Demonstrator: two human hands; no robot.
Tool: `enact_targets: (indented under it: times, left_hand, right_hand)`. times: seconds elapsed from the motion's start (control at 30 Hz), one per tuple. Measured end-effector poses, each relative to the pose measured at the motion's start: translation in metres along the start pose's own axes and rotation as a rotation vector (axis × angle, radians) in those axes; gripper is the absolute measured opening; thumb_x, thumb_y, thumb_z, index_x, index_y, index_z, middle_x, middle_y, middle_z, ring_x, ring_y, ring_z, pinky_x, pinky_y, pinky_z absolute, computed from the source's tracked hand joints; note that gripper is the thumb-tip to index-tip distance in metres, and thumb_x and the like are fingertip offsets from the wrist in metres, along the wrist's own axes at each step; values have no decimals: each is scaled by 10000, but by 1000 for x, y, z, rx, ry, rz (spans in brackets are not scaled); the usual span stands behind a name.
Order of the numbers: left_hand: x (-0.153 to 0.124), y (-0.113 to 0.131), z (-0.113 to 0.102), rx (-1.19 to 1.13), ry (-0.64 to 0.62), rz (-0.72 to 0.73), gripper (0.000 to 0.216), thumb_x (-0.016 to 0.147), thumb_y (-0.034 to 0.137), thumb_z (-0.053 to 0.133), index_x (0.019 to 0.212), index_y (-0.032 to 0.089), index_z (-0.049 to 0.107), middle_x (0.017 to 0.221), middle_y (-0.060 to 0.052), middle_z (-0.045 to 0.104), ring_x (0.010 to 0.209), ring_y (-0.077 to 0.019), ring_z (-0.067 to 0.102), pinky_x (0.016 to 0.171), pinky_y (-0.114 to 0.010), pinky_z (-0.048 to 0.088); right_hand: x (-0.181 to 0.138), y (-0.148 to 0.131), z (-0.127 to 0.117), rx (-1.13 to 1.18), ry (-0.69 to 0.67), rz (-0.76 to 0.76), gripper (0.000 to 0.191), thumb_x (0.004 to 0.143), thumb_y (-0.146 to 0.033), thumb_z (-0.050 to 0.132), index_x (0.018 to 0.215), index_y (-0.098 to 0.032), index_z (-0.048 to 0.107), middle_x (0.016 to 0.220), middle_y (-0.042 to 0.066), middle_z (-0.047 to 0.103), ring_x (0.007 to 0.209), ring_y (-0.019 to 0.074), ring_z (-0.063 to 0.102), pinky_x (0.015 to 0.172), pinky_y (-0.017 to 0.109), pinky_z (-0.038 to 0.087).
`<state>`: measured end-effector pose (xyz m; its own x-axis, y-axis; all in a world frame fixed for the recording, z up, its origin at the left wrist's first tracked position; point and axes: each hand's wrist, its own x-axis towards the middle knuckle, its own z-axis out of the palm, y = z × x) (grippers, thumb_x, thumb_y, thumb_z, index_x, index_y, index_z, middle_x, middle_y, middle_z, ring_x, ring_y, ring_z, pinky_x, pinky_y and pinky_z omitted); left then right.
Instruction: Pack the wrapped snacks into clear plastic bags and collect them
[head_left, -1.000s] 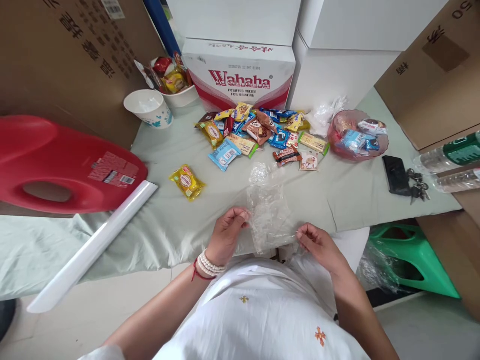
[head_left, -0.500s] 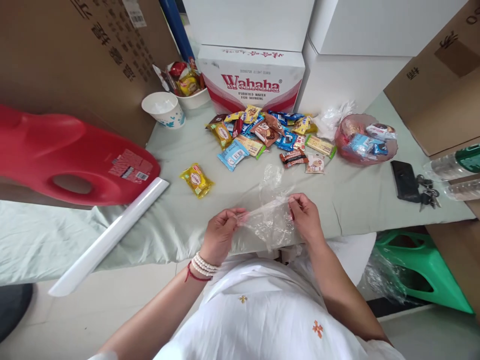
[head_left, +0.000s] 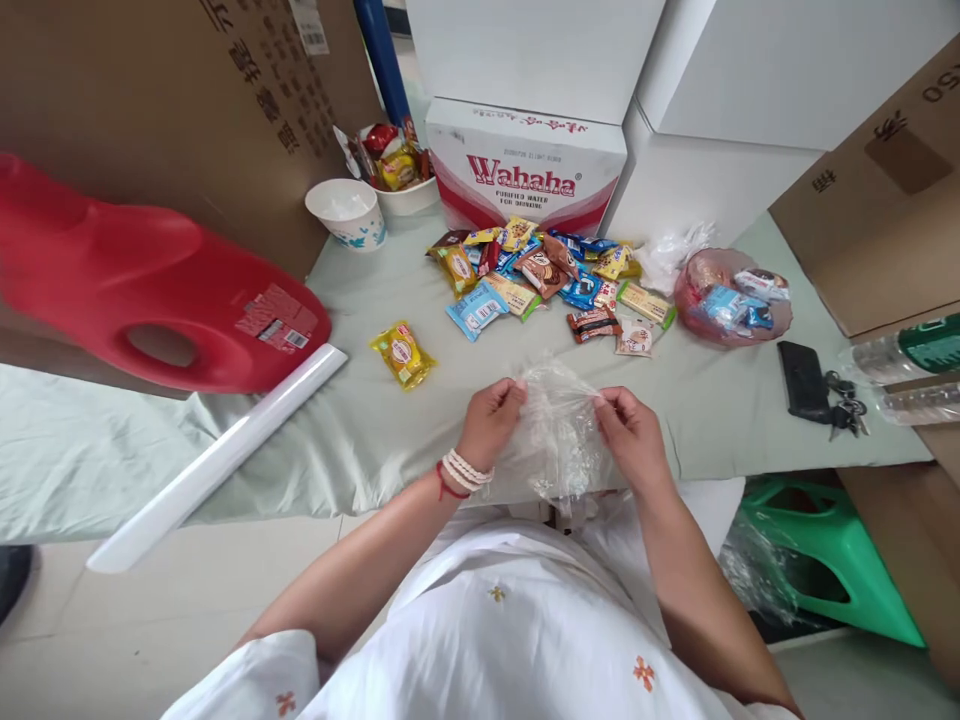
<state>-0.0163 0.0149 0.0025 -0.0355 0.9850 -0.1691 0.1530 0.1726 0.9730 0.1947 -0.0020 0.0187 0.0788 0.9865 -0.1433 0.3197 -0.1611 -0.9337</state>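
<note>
A clear plastic bag (head_left: 559, 440) hangs between my two hands at the table's front edge. My left hand (head_left: 493, 420) pinches its upper left side, and my right hand (head_left: 628, 425) grips the upper right side. The bag looks crumpled, and nothing shows inside it. Beyond it lies a pile of wrapped snacks (head_left: 541, 268) in blue, brown and yellow packets. One yellow snack packet (head_left: 403, 354) rests apart from the pile, ahead and left of my left hand.
At left lie a red jug (head_left: 217, 300) and a white tube (head_left: 217, 460). Paper cups (head_left: 346, 232) stand at the back left, before a Wahaha box (head_left: 525, 165). A pink bowl (head_left: 690, 320) with snacks, a black phone-like object (head_left: 802, 380), keys (head_left: 849, 405) and bottles (head_left: 877, 360) are at right.
My left hand has moved right and up, closer to my right hand. The bag, stretched sideways before, now hangs more bunched between them. The camera view has shifted slightly.
</note>
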Motion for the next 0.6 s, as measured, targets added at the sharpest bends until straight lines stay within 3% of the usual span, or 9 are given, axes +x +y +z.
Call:
enact_targets:
  times: [0.07,0.13,0.2,0.27,0.37,0.4,0.47,0.53,0.6]
  left_hand:
    - [3,-12,-9,-168,80,-40,457,938,623,539,730,217,548,549,63,374,511,-115,365,507,-247,328]
    - [1,-21,-18,-234,156,-61,455,925,642,572,758,219,558,552,68,361,502,-111,343,481,-238,304]
    - [-2,-24,-21,-237,157,-61,456,925,656,578,824,213,612,566,65,384,498,-109,341,470,-238,291]
    - [-6,-23,-19,-240,94,-54,470,927,668,574,929,206,661,595,57,425,499,-106,351,465,-240,284]
    - [-9,-16,-8,-286,39,-88,527,902,698,589,1044,199,679,620,53,443,500,-102,355,452,-238,264]
    - [-10,-13,-5,-305,33,-109,546,889,707,598,1070,198,679,620,54,440,497,-101,347,449,-237,256]
    - [-10,-7,-3,-330,25,-150,565,872,712,610,1109,203,675,623,56,438,489,-98,331,444,-238,247]
    - [-9,-4,-7,-338,21,-181,562,864,705,613,1130,214,671,630,53,444,482,-100,327,440,-242,244]
    - [-8,-6,-18,-336,33,-206,549,861,697,608,1130,222,670,635,51,448,468,-100,319,431,-248,236]
  right_hand:
    - [0,17,-21,7,24,72,377,911,-594,627,911,-217,637,709,-19,584,572,131,456,541,261,377]
    - [-1,30,-41,-60,-37,110,419,914,-631,612,940,-214,650,738,-2,615,616,148,518,580,274,432]
    - [0,34,-55,-189,-130,89,481,916,-659,603,1086,-215,678,922,56,699,809,199,639,722,322,529]
    - [3,28,-58,-357,-195,-23,611,881,-661,662,1312,-229,638,1246,124,684,1131,280,642,953,424,544]
    - [13,11,-40,-598,-275,-290,815,796,-579,800,1495,-253,535,1517,150,531,1450,368,418,1185,557,392]
    - [17,7,-30,-646,-313,-373,795,797,-523,815,1496,-258,543,1544,142,510,1495,376,352,1216,577,348]
    - [26,1,-9,-658,-341,-478,539,869,-397,753,1380,-259,648,1510,123,549,1510,363,322,1224,585,333]
    - [36,2,5,-563,-292,-497,257,949,-328,631,1168,-247,739,1368,119,645,1424,335,427,1186,566,377]
    - [45,6,9,-377,-212,-407,215,983,-369,564,1003,-235,731,1150,108,708,1215,292,580,1084,511,474]
